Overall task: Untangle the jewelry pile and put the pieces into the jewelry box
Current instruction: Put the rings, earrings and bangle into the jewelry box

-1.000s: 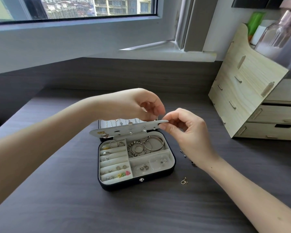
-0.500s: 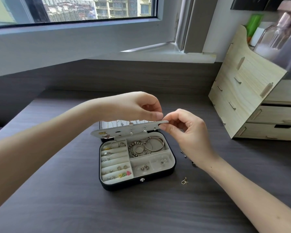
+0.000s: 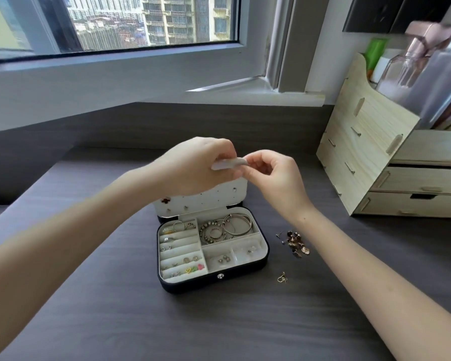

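Hands: left, right pinch one flap | jewelry box: one, open | pile: perhaps ten pieces

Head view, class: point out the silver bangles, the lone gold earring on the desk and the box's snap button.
silver bangles (image 3: pixel 250 225), head view, right-hand rim.
gold earring (image 3: pixel 281 278), head view, its loop.
snap button (image 3: pixel 220 276), head view, its centre.

A dark wood-grain tabletop runs back to a low dark wall under a white windowsill. At its far right edge stands a pale wooden organizer with two drawers. A clear bottle and a green container sit in its top. Through the window, apartment blocks show.
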`<state>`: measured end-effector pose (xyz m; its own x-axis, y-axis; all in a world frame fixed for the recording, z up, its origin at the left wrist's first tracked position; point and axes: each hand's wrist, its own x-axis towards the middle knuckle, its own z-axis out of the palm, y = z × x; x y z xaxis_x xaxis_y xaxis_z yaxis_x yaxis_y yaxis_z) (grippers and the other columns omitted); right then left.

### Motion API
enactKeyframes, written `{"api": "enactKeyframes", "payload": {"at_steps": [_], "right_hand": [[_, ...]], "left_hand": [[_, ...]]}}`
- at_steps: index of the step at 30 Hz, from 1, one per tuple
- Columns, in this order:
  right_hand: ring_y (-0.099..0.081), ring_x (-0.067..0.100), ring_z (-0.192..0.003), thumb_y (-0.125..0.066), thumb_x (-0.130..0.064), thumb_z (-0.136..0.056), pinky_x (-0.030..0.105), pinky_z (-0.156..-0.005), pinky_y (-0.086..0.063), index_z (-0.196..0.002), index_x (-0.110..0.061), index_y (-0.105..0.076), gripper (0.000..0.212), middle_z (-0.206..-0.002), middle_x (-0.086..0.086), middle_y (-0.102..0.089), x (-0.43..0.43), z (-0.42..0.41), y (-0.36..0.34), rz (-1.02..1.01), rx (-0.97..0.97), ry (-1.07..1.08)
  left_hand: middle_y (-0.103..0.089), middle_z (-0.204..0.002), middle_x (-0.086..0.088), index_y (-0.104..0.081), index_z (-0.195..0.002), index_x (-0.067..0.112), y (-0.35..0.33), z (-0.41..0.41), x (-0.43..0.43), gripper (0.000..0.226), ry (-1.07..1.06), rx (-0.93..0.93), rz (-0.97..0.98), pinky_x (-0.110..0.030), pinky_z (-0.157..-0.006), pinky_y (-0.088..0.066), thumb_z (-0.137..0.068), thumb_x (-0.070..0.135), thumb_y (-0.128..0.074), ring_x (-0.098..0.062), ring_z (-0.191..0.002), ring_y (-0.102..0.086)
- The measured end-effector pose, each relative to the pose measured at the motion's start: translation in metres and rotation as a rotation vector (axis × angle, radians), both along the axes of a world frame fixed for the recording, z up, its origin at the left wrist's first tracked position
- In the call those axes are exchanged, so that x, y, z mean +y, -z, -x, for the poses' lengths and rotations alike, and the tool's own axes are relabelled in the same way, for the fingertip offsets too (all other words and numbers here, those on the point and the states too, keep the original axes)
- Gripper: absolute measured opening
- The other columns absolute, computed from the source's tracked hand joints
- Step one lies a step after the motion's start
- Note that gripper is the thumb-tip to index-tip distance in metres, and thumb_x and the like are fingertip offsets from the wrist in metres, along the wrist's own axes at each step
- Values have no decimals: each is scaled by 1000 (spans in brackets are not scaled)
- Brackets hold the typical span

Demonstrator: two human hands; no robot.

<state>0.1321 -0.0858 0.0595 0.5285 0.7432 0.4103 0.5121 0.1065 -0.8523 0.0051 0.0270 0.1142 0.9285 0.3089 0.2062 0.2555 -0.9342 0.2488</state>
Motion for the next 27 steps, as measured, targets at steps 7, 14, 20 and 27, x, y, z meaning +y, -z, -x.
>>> {"api": "enactKeyframes", "payload": {"at_steps": [7,14,20,27], "right_hand": [[-52,-3,-54,-67,-18,-87,18,-53,-44,-98,-10,-69,14,-73,-2,-64,9,-18,-9,135,85,47],[-57,9,-81,-71,-33,-80,28,-74,-45,-81,-27,-73,6,-81,-9,-66,-59,-25,3,746,-545,11],[-46,11,-96,-66,-36,-83,22,-69,-28,-88,-30,-68,9,-85,-13,-50,-71,-17,17,847,-765,15],[-46,15,-102,-58,-32,-91,23,-75,-30,-92,-24,-64,10,-94,-9,-51,-66,-17,20,882,-831,-28]], "left_hand": [[-60,-84,7,-63,-97,18,21,-23,21,27,-176,-194,72,-27,-61,-39,-84,42,-66,-15,-76,-54],[-58,-90,8,-65,-98,20,29,-30,30,22,-270,-236,115,-26,-67,-34,-86,38,-65,-13,-85,-51],[-58,-89,10,-66,-98,20,29,-31,30,21,-303,-256,135,-26,-66,-32,-86,38,-65,-12,-82,-51],[-59,-85,12,-61,-96,24,27,-29,27,21,-297,-233,162,-27,-62,-35,-85,43,-63,-11,-79,-54]]}}
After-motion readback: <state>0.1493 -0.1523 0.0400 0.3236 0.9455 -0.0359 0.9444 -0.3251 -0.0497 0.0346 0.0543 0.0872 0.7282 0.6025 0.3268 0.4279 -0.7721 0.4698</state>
